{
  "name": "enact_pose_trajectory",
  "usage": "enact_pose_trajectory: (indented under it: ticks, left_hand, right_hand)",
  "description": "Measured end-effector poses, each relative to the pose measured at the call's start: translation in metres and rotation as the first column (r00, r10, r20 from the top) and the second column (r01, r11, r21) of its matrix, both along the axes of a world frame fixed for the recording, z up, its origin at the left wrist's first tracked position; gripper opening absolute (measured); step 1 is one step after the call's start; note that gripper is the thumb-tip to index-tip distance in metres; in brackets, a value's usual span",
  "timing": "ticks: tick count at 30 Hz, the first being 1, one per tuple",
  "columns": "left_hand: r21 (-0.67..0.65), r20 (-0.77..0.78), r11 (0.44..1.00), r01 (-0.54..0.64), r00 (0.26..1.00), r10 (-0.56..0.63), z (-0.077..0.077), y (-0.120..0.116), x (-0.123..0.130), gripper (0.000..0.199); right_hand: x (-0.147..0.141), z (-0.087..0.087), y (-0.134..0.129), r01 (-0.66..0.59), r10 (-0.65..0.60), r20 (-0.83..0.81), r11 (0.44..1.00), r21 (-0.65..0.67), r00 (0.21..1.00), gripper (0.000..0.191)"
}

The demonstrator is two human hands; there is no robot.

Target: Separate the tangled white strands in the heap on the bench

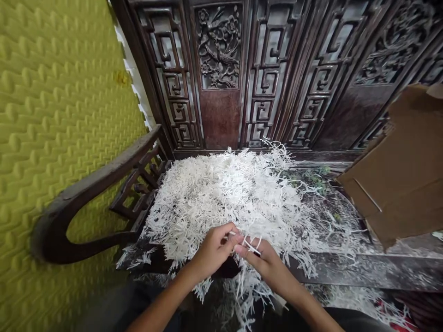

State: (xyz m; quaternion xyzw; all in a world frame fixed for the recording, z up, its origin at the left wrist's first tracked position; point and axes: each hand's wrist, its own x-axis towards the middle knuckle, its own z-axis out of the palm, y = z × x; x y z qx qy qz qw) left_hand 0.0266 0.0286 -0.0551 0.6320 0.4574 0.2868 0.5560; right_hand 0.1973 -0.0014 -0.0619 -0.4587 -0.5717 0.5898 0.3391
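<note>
My left hand [221, 242] and my right hand [258, 256] meet over the front edge of a wooden bench. Between them is a thin white branched sprig [251, 244], pinched by the fingers of both. Its stems cross near my fingertips, and part of it is hidden by the fingers. Behind my hands spreads a large heap of similar white branched sprigs [207, 193], some hanging over the bench edge. Several of these hanging sprigs [246, 295] lie just below my right hand.
A dark curved armrest [100, 180] borders the bench on the left, beside a yellow textured wall [62, 92]. The carved wooden backrest [221, 115] rises behind the heap. Brown cardboard [408, 170] leans at the right, near greenish sprigs [316, 177]. White bits cover the seat [332, 207].
</note>
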Motion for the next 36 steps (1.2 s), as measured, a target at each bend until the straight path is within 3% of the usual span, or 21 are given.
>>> enact_pose_trajectory:
  ticks: [3,6,7,9,11,12,14,17,19,21,23,25,28,31,36]
  left_hand:
    - [0.174,-0.069,0.984,0.042,0.997,-0.030,0.010,0.014,0.006,0.030]
    - [0.163,0.001,0.982,0.095,0.995,-0.096,0.007,0.030,0.007,0.031]
    - [0.128,0.034,0.990,0.058,0.997,-0.063,0.003,0.038,0.004,0.031]
    - [0.031,0.102,0.986,-0.162,0.982,0.158,-0.006,0.057,-0.010,0.033]
    - [-0.063,0.166,0.875,-0.481,0.859,0.484,-0.011,0.079,-0.033,0.035]
    - [-0.088,0.239,0.834,-0.545,0.801,0.549,-0.010,0.087,-0.044,0.035]
    - [-0.011,0.346,0.803,-0.596,0.751,0.563,-0.003,0.097,-0.059,0.030]
    - [0.114,0.204,0.869,-0.481,0.867,0.454,0.010,0.089,-0.051,0.022]
    - [0.100,0.076,0.952,-0.290,0.956,0.284,0.015,0.075,-0.032,0.031]
    - [0.030,0.058,0.997,-0.065,0.996,0.064,0.017,0.061,-0.012,0.034]
    - [-0.042,0.094,0.991,0.130,0.988,-0.126,0.018,0.050,0.002,0.033]
    - [-0.071,0.102,0.969,0.236,0.968,-0.228,0.018,0.044,0.009,0.034]
    - [-0.023,0.035,0.968,0.249,0.968,-0.248,0.020,0.040,0.010,0.035]
    - [0.046,-0.062,0.973,0.227,0.973,-0.224,0.021,0.040,0.006,0.034]
    - [0.111,-0.201,0.955,0.277,0.947,-0.251,0.026,0.040,-0.004,0.035]
  right_hand:
    - [0.004,0.000,0.006,0.145,-0.145,0.014,0.976,-0.160,0.989,0.033]
    - [0.005,0.010,0.009,0.270,-0.278,0.010,0.923,-0.275,0.961,0.036]
    - [0.005,0.015,0.010,0.264,-0.279,-0.011,0.920,-0.290,0.960,0.035]
    - [0.008,0.024,0.010,0.163,-0.195,-0.089,0.947,-0.277,0.977,0.035]
    - [0.015,0.028,0.011,0.107,-0.142,-0.151,0.970,-0.218,0.978,0.037]
    - [0.019,0.028,0.012,0.126,-0.158,-0.156,0.973,-0.194,0.975,0.038]
    - [0.029,0.025,0.015,0.231,-0.250,-0.110,0.960,-0.161,0.962,0.037]
    - [0.038,0.019,0.019,0.262,-0.271,-0.048,0.954,-0.145,0.961,0.035]
    - [0.039,0.017,0.018,0.273,-0.283,-0.043,0.949,-0.155,0.958,0.034]
    - [0.036,0.014,0.016,0.290,-0.298,-0.026,0.943,-0.164,0.954,0.032]
    - [0.031,0.011,0.013,0.291,-0.292,0.013,0.945,-0.153,0.956,0.034]
    - [0.027,0.007,0.012,0.314,-0.311,0.044,0.939,-0.139,0.949,0.037]
    - [0.022,0.002,0.014,0.295,-0.293,0.032,0.952,-0.083,0.956,0.039]
    - [0.018,0.000,0.019,0.164,-0.165,0.027,0.986,0.044,0.986,0.033]
    - [0.010,0.002,0.024,0.043,-0.060,0.084,0.980,0.194,0.995,0.019]
